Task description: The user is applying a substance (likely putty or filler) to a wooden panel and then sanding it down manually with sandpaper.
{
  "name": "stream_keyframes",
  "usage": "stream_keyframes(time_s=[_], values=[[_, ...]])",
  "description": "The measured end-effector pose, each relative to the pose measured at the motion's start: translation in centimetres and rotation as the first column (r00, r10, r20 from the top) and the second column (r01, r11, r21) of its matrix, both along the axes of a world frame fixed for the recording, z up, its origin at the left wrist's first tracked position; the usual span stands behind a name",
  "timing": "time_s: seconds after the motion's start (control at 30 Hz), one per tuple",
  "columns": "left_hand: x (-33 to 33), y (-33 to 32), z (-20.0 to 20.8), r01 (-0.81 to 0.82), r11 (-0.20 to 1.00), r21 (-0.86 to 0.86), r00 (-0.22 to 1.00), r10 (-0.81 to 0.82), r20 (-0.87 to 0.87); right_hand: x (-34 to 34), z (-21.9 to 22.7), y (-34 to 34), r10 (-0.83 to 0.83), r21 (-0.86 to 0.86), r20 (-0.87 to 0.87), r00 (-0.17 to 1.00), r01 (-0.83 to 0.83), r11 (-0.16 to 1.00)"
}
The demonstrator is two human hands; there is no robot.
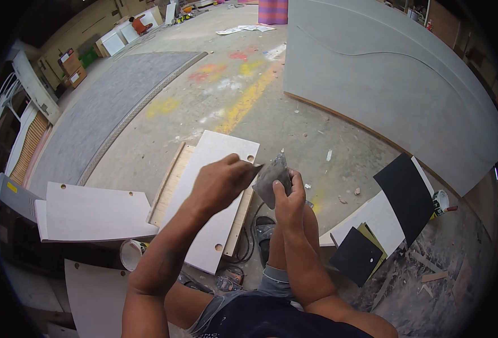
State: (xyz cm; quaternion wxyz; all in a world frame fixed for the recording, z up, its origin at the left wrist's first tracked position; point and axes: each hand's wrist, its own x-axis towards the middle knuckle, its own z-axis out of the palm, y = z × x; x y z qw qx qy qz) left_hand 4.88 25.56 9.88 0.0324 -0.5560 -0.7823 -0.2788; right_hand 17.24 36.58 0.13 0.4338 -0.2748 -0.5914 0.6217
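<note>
My right hand (290,197) grips a flat grey plate (271,180) with a pointed top, its surface smeared and a white dab at its tip. My left hand (223,183) is closed, and a thin dark flat edge (257,169) sticks out of it close to the plate; most of that piece is hidden by the fingers. Beneath my left hand lies a long white board (191,188) with round holes near its ends. It rests on a pale wooden frame (167,194) between my legs and the open floor.
White panels (99,211) lie at left, beside an open tub (131,254). On the right are black sheets (404,194), a white board (367,219) and another tub (440,201). A large grey panel (384,84) stands at far right; a grey slab (119,101) lies far left. A person (140,25) crouches far back.
</note>
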Motion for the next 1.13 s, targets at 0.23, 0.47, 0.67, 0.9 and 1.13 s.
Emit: stream_keyframes(time_s=[0.23, 0.47, 0.67, 0.9, 1.13], values=[[-0.1, 3.1, -0.6, -0.031, 0.985, 0.167, 0.993, 0.049, -0.109, 0.3, -0.5, -0.2, 0.109, 0.138, -0.025, 0.994, -0.104, 0.985], [-1.3, 0.4, 1.5, -0.115, 0.966, 0.232, 0.984, 0.08, 0.158, 0.2, -0.6, 1.3, 0.116, -0.185, -0.329, 0.937, -0.185, 0.965], [-2.6, -3.4, 0.8, -0.324, 0.929, 0.179, 0.735, 0.128, 0.666, 0.0, -1.3, 1.6, 0.105, -0.253, -0.485, 0.868, -0.254, 0.934], [-0.7, -3.6, -3.2, -0.344, 0.899, 0.27, 0.6, -0.01, 0.8, 0.2, 0.3, 0.5, 0.172, -0.42, -0.697, 0.696, -0.59, 0.69], [-0.5, -3.6, -3.6, -0.339, 0.912, 0.23, 0.69, 0.075, 0.72, -0.3, 1.7, -1.6, 0.42, -0.198, -0.461, 0.781, -0.552, 0.81]])
